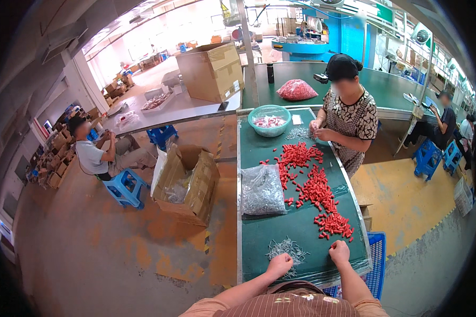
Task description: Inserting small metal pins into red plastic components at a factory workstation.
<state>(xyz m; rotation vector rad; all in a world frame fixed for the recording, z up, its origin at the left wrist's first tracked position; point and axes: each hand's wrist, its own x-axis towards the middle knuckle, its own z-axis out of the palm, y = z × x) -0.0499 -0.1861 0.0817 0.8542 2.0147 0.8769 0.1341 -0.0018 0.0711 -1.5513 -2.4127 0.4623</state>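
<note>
My left hand (281,265) is closed at the near edge of a loose heap of thin silver screws or pins (286,249). What its fingers hold, if anything, is too small to make out. To its right, my right hand (339,253) has its fingers drawn together just below the nearest heap of small red cylindrical pieces (335,225). A speck of red shows at those fingertips, seemingly one such piece. More red pieces (300,154) spread up the table in several heaps. A clear bag packed with silver hardware (263,190) lies left of them.
The green table (254,232) has a co-worker (349,108) at its far right, both hands together over it. A mint basket (269,121) stands at the far end. An open carton (188,185) is on the floor at left; a blue crate (376,264) is beside the table's right edge.
</note>
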